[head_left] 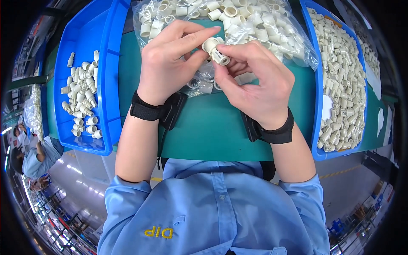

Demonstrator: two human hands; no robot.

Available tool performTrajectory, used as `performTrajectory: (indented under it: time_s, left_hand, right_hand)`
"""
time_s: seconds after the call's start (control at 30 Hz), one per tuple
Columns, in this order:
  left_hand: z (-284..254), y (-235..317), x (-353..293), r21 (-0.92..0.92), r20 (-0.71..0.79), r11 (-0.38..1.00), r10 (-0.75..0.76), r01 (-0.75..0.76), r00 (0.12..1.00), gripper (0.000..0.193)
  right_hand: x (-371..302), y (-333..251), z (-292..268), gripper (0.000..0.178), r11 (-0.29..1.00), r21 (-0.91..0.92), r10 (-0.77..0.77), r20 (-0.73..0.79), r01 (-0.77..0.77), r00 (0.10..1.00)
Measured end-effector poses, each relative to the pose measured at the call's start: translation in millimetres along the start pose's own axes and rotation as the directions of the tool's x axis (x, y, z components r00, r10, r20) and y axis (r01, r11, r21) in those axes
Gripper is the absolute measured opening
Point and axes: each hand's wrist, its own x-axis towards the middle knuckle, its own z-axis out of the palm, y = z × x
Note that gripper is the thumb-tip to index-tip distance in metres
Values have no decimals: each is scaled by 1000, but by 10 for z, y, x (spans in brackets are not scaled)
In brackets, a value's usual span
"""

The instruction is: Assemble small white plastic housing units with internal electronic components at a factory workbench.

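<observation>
A cream plastic fitting [217,55] with dark marks on its side is pinched between the thumb and fingers of my right hand [259,80]. On its far left end sits a wider short cream sleeve [210,44]. The thumb and bent fingers of my left hand [170,59] close on that sleeve, while its index finger stretches out above. Just beyond my hands lies a clear plastic bag [312,55] full of similar loose cream sleeves [231,11]. Some of them lie partly hidden under my hands.
At the left, a blue bin [112,85] holds a small heap of cream fittings [80,91]. Another blue bin [318,106] at the right is filled with many cream fittings [342,93]. The green table [204,136] ends close to my body. A person [40,157] in blue is at far left.
</observation>
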Motion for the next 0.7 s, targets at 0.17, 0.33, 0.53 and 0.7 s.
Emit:
performTrajectory:
  time_s: [0.17,0.33,0.53,0.7]
  left_hand:
    - [9,1,-1,-62,5,998,3,-3,1000,52]
    - [-15,56,16,-97,12,994,-40,41,999,53]
    - [-34,37,15,-141,-13,989,-43,41,999,53]
    - [-27,35,22,-125,6,992,-15,16,1000,56]
  right_hand:
    - [-9,31,38,32,999,39,-16,-56,19,998]
    - [-21,59,-11,32,991,-2,-135,-69,135,988]
    - [-10,33,-33,30,982,1,-191,-63,191,980]
    - [-6,49,-23,30,979,-8,-203,-59,203,977]
